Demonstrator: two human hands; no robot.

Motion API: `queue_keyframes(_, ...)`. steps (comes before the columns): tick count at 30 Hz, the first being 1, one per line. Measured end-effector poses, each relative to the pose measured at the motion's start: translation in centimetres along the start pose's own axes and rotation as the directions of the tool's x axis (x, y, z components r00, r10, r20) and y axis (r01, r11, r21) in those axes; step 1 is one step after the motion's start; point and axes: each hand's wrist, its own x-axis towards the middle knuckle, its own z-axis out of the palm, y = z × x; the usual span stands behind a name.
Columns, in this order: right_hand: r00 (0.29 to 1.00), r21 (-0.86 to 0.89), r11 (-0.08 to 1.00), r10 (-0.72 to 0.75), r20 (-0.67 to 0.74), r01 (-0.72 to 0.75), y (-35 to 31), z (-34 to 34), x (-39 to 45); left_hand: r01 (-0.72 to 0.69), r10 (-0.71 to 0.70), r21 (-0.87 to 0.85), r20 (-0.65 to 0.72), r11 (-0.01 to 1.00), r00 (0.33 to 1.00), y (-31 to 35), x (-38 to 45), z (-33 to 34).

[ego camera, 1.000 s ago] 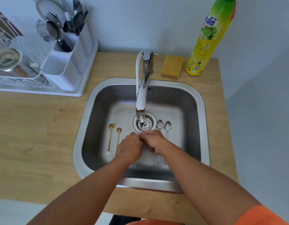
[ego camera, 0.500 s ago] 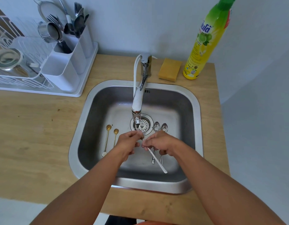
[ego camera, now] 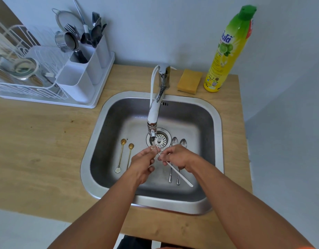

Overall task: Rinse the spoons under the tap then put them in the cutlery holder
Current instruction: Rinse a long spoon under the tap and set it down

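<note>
White slim spoon (ego camera: 180, 173) | left hand (ego camera: 143, 163) pinches bowl | right hand (ego camera: 178, 157) pinches handle

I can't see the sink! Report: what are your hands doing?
Both hands grip white spoon under tap. Four spoons lie in sink. Nothing in the way.

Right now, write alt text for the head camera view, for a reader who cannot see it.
Two hands, left hand and right hand, hold a white spoon under the tap over a steel sink. Two gold spoons and two silver spoons lie in the basin. A white cutlery holder stands on the counter to the left.
</note>
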Motion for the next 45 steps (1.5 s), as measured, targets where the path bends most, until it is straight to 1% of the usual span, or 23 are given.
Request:
queue_keyframes(4,0.995,-0.045,0.995,-0.089,-0.051,0.087,-0.3,0.1,-0.1,-0.03,0.032,0.019,-0.139,0.999,0.99,0.6,-0.2,0.2)
queue_keyframes(6,0.992,-0.052,0.992,-0.117,-0.054,0.115,-0.3,0.1,0.0,-0.05,0.057,0.041,-0.19,0.998,0.98,0.7,-0.3,0.2)
queue_keyframes(8,0.99,-0.087,0.988,-0.134,-0.053,0.13,-0.3,0.0,0.0,-0.068,0.076,0.046,-0.193,0.997,0.978,0.6,-0.2,0.2)
queue_keyframes(12,0.988,-0.137,0.981,-0.145,-0.06,0.135,-0.5,-0.4,0.3,-0.072,0.08,0.07,-0.112,0.995,0.991,0.2,-0.6,0.5)
queue_keyframes(15,0.985,-0.195,0.969,-0.164,-0.058,0.15,-0.5,-0.4,0.6,-0.086,0.101,0.105,-0.153,0.991,0.983,0.3,-0.8,0.8)
queue_keyframes(18,0.981,-0.178,0.972,-0.173,-0.088,0.155,-0.4,-0.5,0.6,-0.107,0.13,0.124,-0.2,0.987,0.971,0.6,-1.0,1.0)
queue_keyframes(22,0.984,-0.179,0.97,-0.172,-0.032,0.164,-0.2,-0.5,0.7,-0.118,0.154,0.151,-0.257,0.981,0.954,1.1,-1.4,1.2)
queue_keyframes(25,0.985,-0.082,0.982,-0.171,-0.031,0.168,0.1,-0.1,0.7,-0.135,0.172,0.137,-0.317,0.981,0.933,1.2,-1.3,1.2)
queue_keyframes(27,0.983,0.005,0.983,-0.181,-0.036,0.182,0.4,0.2,0.6,-0.128,0.152,0.103,-0.283,0.986,0.947,1.2,-1.2,1.1)
queue_keyframes(29,0.979,0.074,0.977,-0.197,-0.044,0.2,0.6,0.6,0.6,-0.084,0.1,0.088,-0.198,0.993,0.975,1.3,-1.4,1.0)
queue_keyframes(31,0.977,0.109,0.971,-0.206,-0.06,0.212,0.6,1.1,0.5,-0.039,0.057,0.135,-0.128,0.99,0.99,1.5,-1.5,0.9)
queue_keyframes(32,0.975,0.114,0.97,-0.21,-0.066,0.216,0.6,1.3,0.5,-0.03,0.052,0.173,-0.124,0.984,0.991,1.7,-1.5,0.8)
queue_keyframes(34,0.973,0.119,0.967,-0.218,-0.078,0.226,0.5,1.8,0.5,-0.048,0.085,0.246,-0.141,0.968,0.986,2.2,-1.6,0.7)
queue_keyframes(39,0.96,0.154,0.948,-0.267,-0.085,0.278,0.2,2.0,0.6,-0.173,0.217,0.324,-0.105,0.93,0.97,3.5,-1.6,1.0)
queue_keyframes(42,0.966,0.149,0.955,-0.247,-0.075,0.255,0.3,1.6,0.8,-0.152,0.2,0.319,-0.123,0.935,0.972,3.7,-1.8,1.4)
queue_keyframes(45,0.968,0.167,0.954,-0.243,-0.06,0.25,0.5,1.4,1.0,-0.155,0.196,0.303,-0.109,0.94,0.974,3.4,-2.0,1.4)
